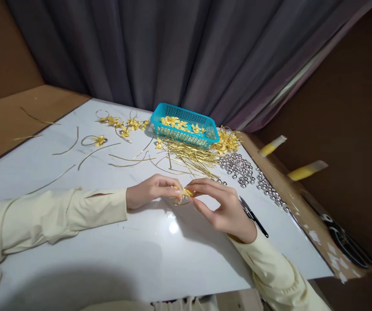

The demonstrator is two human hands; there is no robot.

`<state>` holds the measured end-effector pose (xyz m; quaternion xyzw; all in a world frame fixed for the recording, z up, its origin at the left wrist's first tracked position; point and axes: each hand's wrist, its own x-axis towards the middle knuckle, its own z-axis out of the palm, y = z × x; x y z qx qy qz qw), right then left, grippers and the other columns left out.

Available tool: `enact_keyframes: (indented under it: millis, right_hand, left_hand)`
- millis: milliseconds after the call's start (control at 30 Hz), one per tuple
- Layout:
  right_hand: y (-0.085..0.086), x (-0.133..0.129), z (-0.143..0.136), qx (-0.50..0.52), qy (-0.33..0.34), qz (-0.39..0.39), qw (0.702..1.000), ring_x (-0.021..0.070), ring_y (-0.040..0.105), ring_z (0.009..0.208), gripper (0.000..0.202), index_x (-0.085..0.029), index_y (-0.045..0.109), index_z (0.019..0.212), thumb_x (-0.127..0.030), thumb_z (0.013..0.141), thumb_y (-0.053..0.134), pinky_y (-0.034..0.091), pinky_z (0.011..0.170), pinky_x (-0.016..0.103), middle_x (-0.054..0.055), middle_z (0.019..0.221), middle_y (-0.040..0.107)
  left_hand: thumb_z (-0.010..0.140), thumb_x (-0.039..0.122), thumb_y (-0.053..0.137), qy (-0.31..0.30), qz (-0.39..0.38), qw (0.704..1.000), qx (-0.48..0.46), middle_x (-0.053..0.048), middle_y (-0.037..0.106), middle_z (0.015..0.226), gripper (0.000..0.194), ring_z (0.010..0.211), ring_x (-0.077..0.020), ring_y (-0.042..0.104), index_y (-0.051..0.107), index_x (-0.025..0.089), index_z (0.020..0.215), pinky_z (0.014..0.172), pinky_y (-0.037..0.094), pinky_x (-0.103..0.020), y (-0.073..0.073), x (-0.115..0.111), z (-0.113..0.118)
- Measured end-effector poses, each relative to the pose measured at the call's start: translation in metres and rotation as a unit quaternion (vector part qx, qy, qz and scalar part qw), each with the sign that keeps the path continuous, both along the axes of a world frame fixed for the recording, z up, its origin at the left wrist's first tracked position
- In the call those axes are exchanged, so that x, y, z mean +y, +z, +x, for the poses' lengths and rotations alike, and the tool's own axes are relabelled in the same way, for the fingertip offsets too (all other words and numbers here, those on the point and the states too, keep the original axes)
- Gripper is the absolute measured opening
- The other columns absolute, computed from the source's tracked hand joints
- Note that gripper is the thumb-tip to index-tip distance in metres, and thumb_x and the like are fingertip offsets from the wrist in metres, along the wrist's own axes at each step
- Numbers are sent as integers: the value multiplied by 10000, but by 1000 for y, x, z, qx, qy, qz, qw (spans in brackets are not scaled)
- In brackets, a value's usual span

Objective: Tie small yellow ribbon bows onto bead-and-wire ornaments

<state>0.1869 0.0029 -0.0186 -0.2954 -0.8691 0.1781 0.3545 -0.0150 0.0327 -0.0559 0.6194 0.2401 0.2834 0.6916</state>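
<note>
Above the middle of the white tabletop point(160, 255), my left hand point(155, 190) and my right hand point(220, 205) meet fingertip to fingertip. Between them is a small yellow ribbon flower point(189, 193) with a thin gold wire tie point(182, 204) curving below it. Thumb and fingers of my left hand pinch the wire side; those of my right hand pinch the flower. Fingertips partly hide the piece. Just beyond lies a pile of straight gold wire ties point(192, 156). Small shiny silver beads or bells point(239, 168) are heaped beyond my right hand.
A teal basket point(186, 137) holds yellow flowers at the back, with more flowers point(226, 140) beside it. Looped finished-looking pieces point(99, 140) and loose wires lie left. A slender black tool point(253, 218) lies by my right wrist. Scissors point(344, 242) and two clear-ended yellow tubes point(308, 170) are right.
</note>
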Motion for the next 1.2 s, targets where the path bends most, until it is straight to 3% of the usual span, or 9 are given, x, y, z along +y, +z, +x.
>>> enact_keyframes:
  millis: [467, 733, 867, 933, 1033, 1133, 1200]
  right_hand:
    - [-2, -1, 1, -17, 8, 76, 997, 161, 669, 802, 214, -155, 677, 941, -68, 826, 518, 574, 713, 274, 115, 891, 697]
    - [-14, -1, 3, -103, -16, 204, 973, 186, 676, 806, 243, -132, 642, 1026, -73, 825, 518, 588, 656, 285, 128, 939, 698]
    - [-12, -3, 2, -125, -14, 220, 967, 195, 678, 785, 244, -119, 647, 1020, -74, 825, 507, 580, 616, 289, 140, 927, 701]
    - [-7, -4, 2, -79, -25, 183, 980, 191, 680, 779, 242, -142, 663, 998, -93, 824, 503, 580, 632, 289, 129, 919, 705]
    - [3, -6, 6, 27, -62, 69, 995, 198, 680, 791, 206, -174, 700, 909, -115, 813, 527, 572, 703, 318, 100, 871, 717]
    - [11, -7, 11, 108, -77, -47, 990, 211, 678, 775, 158, -204, 724, 812, -145, 807, 578, 557, 732, 358, 67, 820, 729]
    - [14, -6, 12, 141, -51, -124, 981, 217, 676, 794, 149, -213, 734, 796, -163, 811, 594, 549, 752, 378, 61, 826, 732]
  left_hand:
    - [824, 307, 570, -1, -27, 1000, -1, -32, 582, 764, 214, 732, -143, 517, 626, 136, 709, 726, 397, -279, 0, 0, 0]
    - [822, 295, 567, 7, -11, 1000, 9, -37, 579, 760, 212, 751, -151, 510, 616, 134, 693, 739, 395, -280, 1, -1, 1]
    - [831, 279, 554, 1, -9, 1000, 5, -29, 571, 748, 211, 727, -139, 505, 608, 134, 688, 731, 391, -272, 1, -2, 2]
    - [836, 284, 548, 2, -4, 1000, 1, -26, 564, 742, 217, 715, -137, 500, 608, 134, 691, 724, 389, -271, 1, -2, 2]
    - [842, 291, 542, 5, 6, 1000, -3, -35, 569, 764, 217, 746, -149, 504, 614, 132, 713, 740, 382, -276, 0, -1, 1]
    - [847, 297, 538, 19, 7, 1000, -7, -46, 580, 803, 216, 789, -160, 512, 620, 133, 733, 761, 379, -280, -1, -1, 2]
    - [850, 298, 536, 40, 12, 999, -8, -43, 579, 806, 220, 797, -158, 512, 623, 137, 728, 774, 373, -279, 0, -1, 2]
